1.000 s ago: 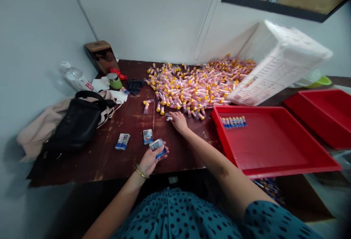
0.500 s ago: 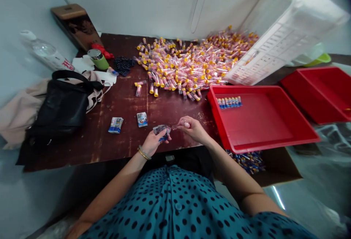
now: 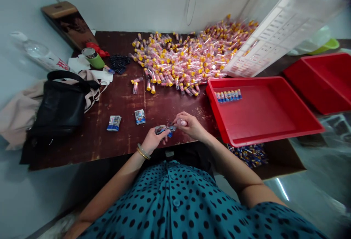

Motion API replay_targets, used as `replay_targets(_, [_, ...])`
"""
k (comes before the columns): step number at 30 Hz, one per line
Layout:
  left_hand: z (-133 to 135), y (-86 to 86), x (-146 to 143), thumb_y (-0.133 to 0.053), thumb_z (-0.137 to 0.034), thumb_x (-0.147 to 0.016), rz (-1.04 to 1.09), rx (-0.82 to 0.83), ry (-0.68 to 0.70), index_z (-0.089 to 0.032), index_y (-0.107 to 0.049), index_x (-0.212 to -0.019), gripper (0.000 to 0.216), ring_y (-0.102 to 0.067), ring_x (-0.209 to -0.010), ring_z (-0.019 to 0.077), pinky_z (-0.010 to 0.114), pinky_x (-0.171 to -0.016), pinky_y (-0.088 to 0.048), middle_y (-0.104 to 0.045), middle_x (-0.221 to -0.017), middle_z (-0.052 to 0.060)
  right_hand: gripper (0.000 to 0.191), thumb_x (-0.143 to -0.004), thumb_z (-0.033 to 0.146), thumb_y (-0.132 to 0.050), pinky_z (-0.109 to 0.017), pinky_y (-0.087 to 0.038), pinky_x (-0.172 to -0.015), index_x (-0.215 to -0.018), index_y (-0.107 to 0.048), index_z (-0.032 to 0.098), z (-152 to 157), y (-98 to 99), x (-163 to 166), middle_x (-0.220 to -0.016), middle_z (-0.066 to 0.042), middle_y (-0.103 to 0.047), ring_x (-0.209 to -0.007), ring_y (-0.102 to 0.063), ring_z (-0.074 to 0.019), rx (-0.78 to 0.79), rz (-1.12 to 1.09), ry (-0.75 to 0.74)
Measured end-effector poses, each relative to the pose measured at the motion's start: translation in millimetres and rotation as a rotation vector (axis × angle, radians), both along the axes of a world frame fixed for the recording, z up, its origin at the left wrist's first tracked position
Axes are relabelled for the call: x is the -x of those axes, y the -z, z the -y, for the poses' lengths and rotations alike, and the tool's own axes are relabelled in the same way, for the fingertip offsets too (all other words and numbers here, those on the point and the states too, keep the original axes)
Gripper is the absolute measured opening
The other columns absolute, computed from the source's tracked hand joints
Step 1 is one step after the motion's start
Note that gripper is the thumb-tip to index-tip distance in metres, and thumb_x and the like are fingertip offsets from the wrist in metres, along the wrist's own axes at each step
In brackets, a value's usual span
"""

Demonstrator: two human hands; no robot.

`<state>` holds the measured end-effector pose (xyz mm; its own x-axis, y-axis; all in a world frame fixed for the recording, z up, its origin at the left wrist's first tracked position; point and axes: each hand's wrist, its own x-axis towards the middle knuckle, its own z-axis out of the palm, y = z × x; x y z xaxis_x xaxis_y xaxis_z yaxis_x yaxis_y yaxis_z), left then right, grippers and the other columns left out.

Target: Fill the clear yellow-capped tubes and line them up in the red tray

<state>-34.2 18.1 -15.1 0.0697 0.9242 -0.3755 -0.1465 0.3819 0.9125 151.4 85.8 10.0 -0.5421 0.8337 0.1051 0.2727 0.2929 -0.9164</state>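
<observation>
My left hand (image 3: 153, 140) is closed around a small bundle of printed blue-and-white labels (image 3: 160, 129), thumb on top. My right hand (image 3: 194, 127) pinches a small clear tube (image 3: 181, 122) with pale pink contents. The tube's far end points at the labels, and the two hands nearly meet; whether tube and label touch is too small to tell. On the table to the left lie two small label stacks (image 3: 113, 123), (image 3: 139, 116) being the nearer stack to my hand. A big heap of pink tubes with yellow caps (image 3: 186, 63) spreads along the wall.
To the right, a red tray (image 3: 265, 122) holds a row of blue-labelled tubes (image 3: 229, 95). Behind it leans a white perforated crate (image 3: 263, 41); another red bin (image 3: 323, 82) stands further right. Below, a cardboard box (image 3: 285, 158) contains labelled tubes. A black bag (image 3: 61, 107) sits at left.
My right hand has brought the tube closer to the labels in my left hand, and a label now shows between the hands. The whole view has shifted slightly.
</observation>
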Motion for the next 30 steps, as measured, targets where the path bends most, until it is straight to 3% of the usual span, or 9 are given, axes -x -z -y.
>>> replay_targets(4, [2, 1.9, 8, -0.079, -0.036, -0.07, 0.012, 0.001, 0.057, -0.014, -0.067, -0.071, 0.025, -0.054, -0.054, 0.0114, 0.022, -0.047, -0.045, -0.063, -0.062, 0.001, 0.026, -0.084, 0.031, -0.068, -0.028, -0.052, -0.074, -0.107, -0.068, 0.02, -9, -5.6, -15, -0.094, -0.004, -0.068, -0.079, -0.063, -0.0148, 0.181, -0.153, 0.119])
replay_targets(7, [4, 4.3, 9, -0.086, -0.03, -0.058, 0.091, 0.077, -0.001, -0.015, -0.063, -0.067, 0.029, -0.052, -0.052, 0.0096, 0.02, -0.045, -0.04, -0.062, -0.062, -0.001, 0.031, -0.079, 0.037, -0.073, -0.024, -0.052, -0.06, -0.104, -0.067, 0.018, -17, -7.4, -29, -0.091, -0.003, -0.069, -0.068, -0.061, -0.0119, 0.296, -0.276, 0.253])
replay_targets(14, [2, 0.9, 5, -0.089, -0.024, -0.05, 0.148, 0.18, -0.045, -0.016, -0.056, -0.071, 0.04, -0.053, -0.048, 0.0094, 0.018, -0.041, -0.032, -0.059, -0.056, -0.004, 0.032, -0.079, 0.042, -0.074, -0.025, -0.057, -0.068, -0.102, -0.068, 0.02, -16, -17.8, -37, -0.093, -0.003, -0.071, -0.073, -0.065, -0.0122, 0.457, -0.387, 0.157])
replay_targets(23, [3, -9.3, 5, -0.089, -0.029, -0.053, 0.209, 0.217, 0.066, -0.016, -0.056, -0.071, 0.04, -0.055, -0.047, 0.0092, 0.018, -0.041, -0.034, -0.061, -0.057, -0.003, 0.03, -0.08, 0.039, -0.072, -0.027, -0.053, -0.072, -0.1, -0.069, 0.017, -9, -21.3, -24, -0.091, -0.004, -0.067, -0.076, -0.061, -0.0134, 0.276, -0.209, 0.107])
replay_targets(30, [5, -5.0, -11, -0.078, -0.045, -0.071, 0.16, 0.117, 0.108, -0.014, -0.067, -0.087, 0.037, -0.058, -0.056, 0.011, 0.02, -0.046, -0.041, -0.067, -0.072, 0.003, 0.021, -0.082, 0.039, -0.069, -0.026, -0.051, -0.073, -0.09, -0.067, 0.019, 8, 8.1, -19, -0.084, -0.001, -0.068, -0.074, -0.06, -0.0139, 0.132, -0.071, 0.2])
